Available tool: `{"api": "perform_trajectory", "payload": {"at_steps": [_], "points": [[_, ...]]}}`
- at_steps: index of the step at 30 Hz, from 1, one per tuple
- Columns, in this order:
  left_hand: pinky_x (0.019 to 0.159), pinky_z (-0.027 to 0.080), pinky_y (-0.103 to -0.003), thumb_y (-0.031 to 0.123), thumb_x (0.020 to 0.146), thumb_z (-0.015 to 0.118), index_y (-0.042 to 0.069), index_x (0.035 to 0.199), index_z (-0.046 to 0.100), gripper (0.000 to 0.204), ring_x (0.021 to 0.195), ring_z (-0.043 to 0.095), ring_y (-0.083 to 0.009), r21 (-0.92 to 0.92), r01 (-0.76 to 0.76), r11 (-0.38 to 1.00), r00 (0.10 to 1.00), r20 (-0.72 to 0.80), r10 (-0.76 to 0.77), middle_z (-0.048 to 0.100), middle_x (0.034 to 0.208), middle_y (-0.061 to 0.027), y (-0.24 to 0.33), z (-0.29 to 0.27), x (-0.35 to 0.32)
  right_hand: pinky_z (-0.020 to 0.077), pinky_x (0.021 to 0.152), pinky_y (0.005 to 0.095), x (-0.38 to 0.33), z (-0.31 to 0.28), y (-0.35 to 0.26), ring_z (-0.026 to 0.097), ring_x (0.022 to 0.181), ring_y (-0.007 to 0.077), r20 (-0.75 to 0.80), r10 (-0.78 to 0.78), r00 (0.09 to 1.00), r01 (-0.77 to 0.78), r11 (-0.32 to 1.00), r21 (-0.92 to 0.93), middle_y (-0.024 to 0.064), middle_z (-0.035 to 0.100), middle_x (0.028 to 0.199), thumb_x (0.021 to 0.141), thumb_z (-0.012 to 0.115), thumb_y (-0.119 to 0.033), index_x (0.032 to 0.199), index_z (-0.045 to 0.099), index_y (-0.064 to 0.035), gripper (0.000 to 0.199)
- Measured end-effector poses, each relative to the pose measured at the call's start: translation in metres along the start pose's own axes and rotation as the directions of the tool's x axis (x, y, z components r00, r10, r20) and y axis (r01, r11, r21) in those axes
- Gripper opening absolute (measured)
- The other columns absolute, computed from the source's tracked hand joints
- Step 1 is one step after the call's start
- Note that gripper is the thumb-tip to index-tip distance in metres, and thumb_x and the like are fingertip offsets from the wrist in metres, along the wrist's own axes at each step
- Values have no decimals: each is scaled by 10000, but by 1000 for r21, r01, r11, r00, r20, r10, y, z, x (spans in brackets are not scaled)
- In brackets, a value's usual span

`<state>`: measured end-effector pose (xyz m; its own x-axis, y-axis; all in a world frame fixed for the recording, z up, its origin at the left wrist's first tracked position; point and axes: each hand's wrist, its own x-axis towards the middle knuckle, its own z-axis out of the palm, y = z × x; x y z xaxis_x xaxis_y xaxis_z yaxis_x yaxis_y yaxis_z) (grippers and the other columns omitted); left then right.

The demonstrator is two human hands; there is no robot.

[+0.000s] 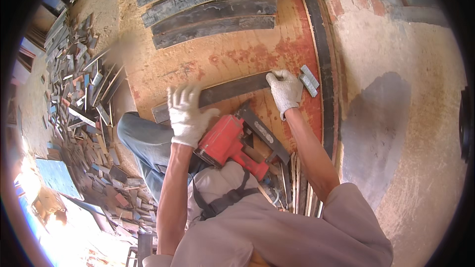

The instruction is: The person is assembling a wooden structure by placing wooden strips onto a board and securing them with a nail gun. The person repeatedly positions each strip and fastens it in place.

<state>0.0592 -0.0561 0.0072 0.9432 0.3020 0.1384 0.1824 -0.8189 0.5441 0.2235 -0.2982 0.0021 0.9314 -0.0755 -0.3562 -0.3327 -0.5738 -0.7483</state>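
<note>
Both my hands wear white knit gloves. My left hand (187,111) presses flat on the left part of a long dark wooden strip (232,89) lying on a reddish plywood board (237,54). My right hand (286,91) rests on the strip's right end, fingers spread over it. A red nail gun (230,143) with a black magazine lies just below the strip between my forearms, untouched. Two small grey nail strips (309,80) lie beside my right hand.
Several dark strips (213,12) lie side by side at the board's far end. A black band (324,69) runs along the board's right edge, with a bare concrete floor (405,94) beyond. A heap of wood offcuts (84,104) covers the ground on the left. My knee (143,141) is bent beside it.
</note>
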Motion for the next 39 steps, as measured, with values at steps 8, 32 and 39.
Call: {"api": "perform_trajectory", "payload": {"at_steps": [8,32,39], "points": [[965,494,-500,319,647,940,65,1179,694,638,1100,614,-379,-54,24,998,993,118,-18,667,1112,-140,-5,12,14,537,718,312,-6,-1,-9,679,761,137,41,64,997,-66,997,45,86,760,868,897,784,-154,1037,767,36,236],[923,483,-449,300,818,827,165,859,813,142,895,691,-297,-89,351,932,936,68,-346,758,846,-56,15,22,36,547,965,517,-191,-15,-38,666,1128,484,617,122,777,357,722,-593,330,651,1219,825,789,-328,1546,210,112,1024],[960,453,-470,333,824,808,172,846,797,164,967,669,-301,-87,347,934,936,90,-340,755,896,-38,17,24,41,568,908,493,-197,-6,9,717,1024,472,530,198,825,72,892,-445,345,704,1129,739,767,-286,1628,213,21,1092]]}}
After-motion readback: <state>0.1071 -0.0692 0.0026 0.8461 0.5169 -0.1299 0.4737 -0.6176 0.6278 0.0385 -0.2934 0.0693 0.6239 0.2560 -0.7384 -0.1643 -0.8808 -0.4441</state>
